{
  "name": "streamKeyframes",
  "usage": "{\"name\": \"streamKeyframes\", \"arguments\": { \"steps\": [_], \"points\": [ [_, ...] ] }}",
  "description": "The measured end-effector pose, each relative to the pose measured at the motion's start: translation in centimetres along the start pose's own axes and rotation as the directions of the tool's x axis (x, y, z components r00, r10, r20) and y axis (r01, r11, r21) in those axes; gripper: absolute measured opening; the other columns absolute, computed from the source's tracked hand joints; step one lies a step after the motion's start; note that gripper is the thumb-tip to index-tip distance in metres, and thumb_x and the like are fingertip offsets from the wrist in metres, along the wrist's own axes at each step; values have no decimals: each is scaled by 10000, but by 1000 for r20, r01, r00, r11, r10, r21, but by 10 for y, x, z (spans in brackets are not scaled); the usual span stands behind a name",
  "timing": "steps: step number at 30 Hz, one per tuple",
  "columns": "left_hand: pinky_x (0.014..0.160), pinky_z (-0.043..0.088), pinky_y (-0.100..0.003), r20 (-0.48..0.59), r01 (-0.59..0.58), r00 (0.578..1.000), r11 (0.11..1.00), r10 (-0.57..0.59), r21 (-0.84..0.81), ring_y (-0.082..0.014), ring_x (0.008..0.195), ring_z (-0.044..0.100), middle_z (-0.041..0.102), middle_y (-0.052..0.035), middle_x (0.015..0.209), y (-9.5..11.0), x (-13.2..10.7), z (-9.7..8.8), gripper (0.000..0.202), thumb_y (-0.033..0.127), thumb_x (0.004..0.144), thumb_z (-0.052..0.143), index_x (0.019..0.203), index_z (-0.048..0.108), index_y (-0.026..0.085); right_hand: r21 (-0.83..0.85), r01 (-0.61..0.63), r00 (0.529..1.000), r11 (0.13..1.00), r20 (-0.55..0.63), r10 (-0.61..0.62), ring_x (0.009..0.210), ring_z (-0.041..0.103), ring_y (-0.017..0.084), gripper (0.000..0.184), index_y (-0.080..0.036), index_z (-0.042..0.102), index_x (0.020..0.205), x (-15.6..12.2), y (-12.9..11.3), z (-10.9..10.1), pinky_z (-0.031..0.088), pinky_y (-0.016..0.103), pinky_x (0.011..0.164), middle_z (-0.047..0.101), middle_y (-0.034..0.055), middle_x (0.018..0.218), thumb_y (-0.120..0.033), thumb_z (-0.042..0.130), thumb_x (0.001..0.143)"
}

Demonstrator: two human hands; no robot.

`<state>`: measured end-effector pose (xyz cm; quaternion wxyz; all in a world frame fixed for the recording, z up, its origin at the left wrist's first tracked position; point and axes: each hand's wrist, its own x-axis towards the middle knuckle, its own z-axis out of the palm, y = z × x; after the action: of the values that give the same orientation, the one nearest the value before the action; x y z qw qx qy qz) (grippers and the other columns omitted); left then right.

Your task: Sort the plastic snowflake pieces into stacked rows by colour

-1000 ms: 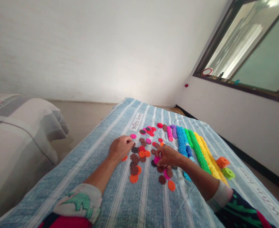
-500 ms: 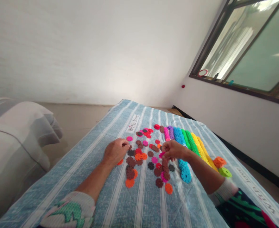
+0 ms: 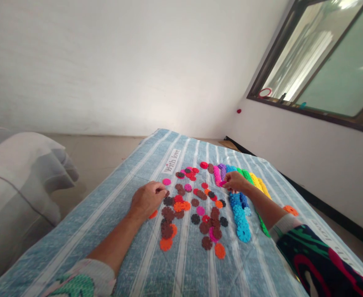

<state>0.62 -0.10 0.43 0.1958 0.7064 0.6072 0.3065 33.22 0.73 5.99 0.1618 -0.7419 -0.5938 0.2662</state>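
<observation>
My right hand point(image 3: 235, 181) pinches a pink notched disc point(image 3: 221, 183) at the near end of the pink row point(image 3: 216, 174). Beside it run overlapping rows of discs: a purple row point(image 3: 221, 170), a blue row point(image 3: 239, 216), a green row point(image 3: 263, 225) and a yellow row point(image 3: 261, 186), partly hidden by my hand and forearm. My left hand point(image 3: 147, 199) rests at the left edge of the loose discs, fingertips closed together; what they hold, if anything, is hidden. Close to it lie a pink disc point(image 3: 166, 182), a black disc point(image 3: 168, 201) and brown discs point(image 3: 168, 213).
Loose brown, red, black, pink and orange discs point(image 3: 220, 251) lie scattered on the striped blue cloth point(image 3: 132, 243). An orange piece point(image 3: 291, 210) sits at the right. Beyond are a white wall point(image 3: 122, 74), a window point(image 3: 323, 62) and a covered piece of furniture point(image 3: 20, 177) at left.
My right hand has moved away and to the right with the pink disc, from the loose discs to the pink row. My left hand has barely moved.
</observation>
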Motion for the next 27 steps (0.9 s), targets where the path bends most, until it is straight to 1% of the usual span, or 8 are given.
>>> {"name": "streamKeyframes", "arguments": {
  "steps": [4,8,12,15,18,22,24,27],
  "points": [
    [741,437,-282,6,-4,1000,1000,4,7,-191,806,630,711,-37,862,0,-1,0,230,336,727,495,749,684,207,-40,-15,1000,999,-9,14,328,477,82,247,-180,459,598,9,-1,6,351,159,357,497,-78,369,-58,650,696],
    [732,431,-279,12,2,1000,1000,-3,18,-190,806,629,707,-38,860,1,-2,0,242,340,734,485,758,685,206,-74,-31,1000,997,1,31,332,496,102,198,-169,504,638,19,4,11,364,172,352,511,-61,368,-36,634,706],
    [727,428,-275,16,5,1000,1000,-5,6,-188,802,629,709,-36,860,2,-2,0,240,346,730,487,754,682,207,-101,-23,1000,995,-15,22,348,513,116,133,-152,586,755,25,8,15,383,185,361,519,-61,382,-51,654,703],
    [723,425,-277,13,8,1000,1000,-8,3,-189,798,628,707,-38,855,2,-2,0,245,347,729,487,755,682,202,-117,-7,999,993,-42,3,370,531,121,196,-142,616,866,25,10,17,397,189,375,528,-64,409,-64,675,696],
    [717,422,-278,17,12,1000,1000,-12,11,-188,792,625,704,-36,853,3,-2,-1,248,345,728,483,756,685,202,-138,11,997,990,-76,-21,384,535,110,210,-136,627,890,22,11,15,404,186,400,531,-66,434,-66,672,697],
    [712,423,-276,19,10,1000,1000,-10,4,-187,791,625,704,-35,860,5,-3,-2,253,347,723,486,753,690,202,-174,41,991,984,-116,-62,403,538,99,154,-135,636,829,14,11,11,403,184,431,538,-59,461,-53,629,699],
    [712,424,-278,15,5,1000,1000,-5,0,-188,790,627,705,-35,857,5,-3,-2,251,346,719,487,747,692,202,-185,71,990,980,-110,-92,416,546,98,113,-139,637,799,6,8,11,403,187,447,552,-52,478,-70,618,711],
    [712,427,-281,9,-2,1000,1000,2,2,-191,790,629,707,-34,856,3,-2,-1,247,345,717,488,741,692,207,-190,133,987,973,-59,-146,437,551,96,60,-146,642,774,-14,0,15,396,187,465,559,-48,495,-112,618,732]
  ]
}}
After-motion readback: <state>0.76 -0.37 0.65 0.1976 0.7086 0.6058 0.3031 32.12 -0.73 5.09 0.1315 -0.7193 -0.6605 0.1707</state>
